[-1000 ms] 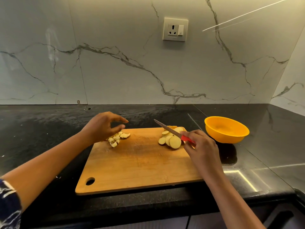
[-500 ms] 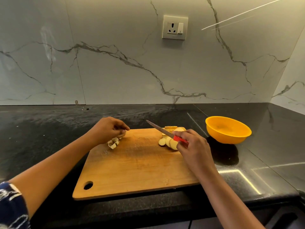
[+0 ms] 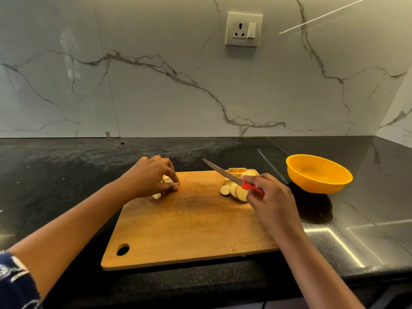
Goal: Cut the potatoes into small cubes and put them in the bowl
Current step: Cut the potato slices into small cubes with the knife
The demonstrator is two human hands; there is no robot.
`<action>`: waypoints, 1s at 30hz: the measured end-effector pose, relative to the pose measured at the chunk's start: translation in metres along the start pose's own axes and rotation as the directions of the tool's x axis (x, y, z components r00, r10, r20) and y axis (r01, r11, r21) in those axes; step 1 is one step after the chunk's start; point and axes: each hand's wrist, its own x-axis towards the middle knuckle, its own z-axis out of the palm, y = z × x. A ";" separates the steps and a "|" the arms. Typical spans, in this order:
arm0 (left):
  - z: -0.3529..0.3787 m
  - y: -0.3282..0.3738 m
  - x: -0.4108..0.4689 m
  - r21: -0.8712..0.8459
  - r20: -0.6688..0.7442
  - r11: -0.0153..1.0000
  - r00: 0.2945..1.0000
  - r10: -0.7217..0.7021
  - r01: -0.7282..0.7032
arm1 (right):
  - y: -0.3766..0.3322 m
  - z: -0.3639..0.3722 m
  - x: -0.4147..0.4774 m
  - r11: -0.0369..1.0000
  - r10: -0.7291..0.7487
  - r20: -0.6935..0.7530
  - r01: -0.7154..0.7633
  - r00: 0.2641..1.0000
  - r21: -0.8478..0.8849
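Since a second ago the left hand point(image 3: 151, 178) has come down on the small potato pieces point(image 3: 157, 195). Its fingers, spread above them then, are now curled over the heap with the thumb tip on the wood. A few pieces show under the palm and between the knuckles.

The right hand point(image 3: 272, 201) has its fingers wrapped tight round the red handle of the knife point(image 3: 223, 172). The blade is lifted off the wood and slants up and away to the left. Just beside those knuckles lie the potato slices point(image 3: 236, 190), fanned out on the far right corner of the cutting board point(image 3: 189, 224), with thicker rounds behind them.

The cut pieces sit at the board's far left, well apart from the slices. To the right of the board, not touching it, stands the yellow bowl point(image 3: 318, 186) on the black counter point(image 3: 66, 175). Behind is the marble wall with a socket point(image 3: 244, 29).
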 end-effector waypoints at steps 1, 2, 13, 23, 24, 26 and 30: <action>0.000 0.002 0.001 0.001 -0.011 1.000 1.000 0.006 -0.006 | 0.000 0.000 0.000 1.000 -0.001 0.000 0.001 1.000 0.002; 0.000 0.004 0.001 0.003 -0.027 1.000 1.000 0.014 -0.014 | 0.000 -0.001 0.000 1.000 0.000 0.000 0.000 1.000 0.003; -0.015 0.007 -0.010 -0.696 -0.179 0.717 0.957 -0.228 0.041 | -0.002 -0.003 -0.001 1.000 -0.003 -0.003 0.003 1.000 0.016; -0.029 0.005 -0.018 -0.936 0.348 -0.055 0.896 -0.277 0.346 | -0.002 -0.003 -0.002 1.000 0.004 0.024 -0.005 1.000 0.021; -0.029 0.004 -0.019 -0.928 0.373 -0.117 0.892 -0.257 0.354 | -0.003 -0.003 -0.002 1.000 0.003 0.029 -0.003 1.000 0.021; -0.028 0.002 -0.020 -0.909 0.411 -0.187 0.877 -0.248 0.373 | -0.003 -0.002 -0.003 1.000 -0.002 0.037 0.001 0.999 0.016; -0.024 -0.004 -0.019 -0.909 0.413 -0.188 0.861 -0.296 0.371 | -0.003 -0.002 -0.003 1.000 0.007 0.038 -0.008 0.999 0.017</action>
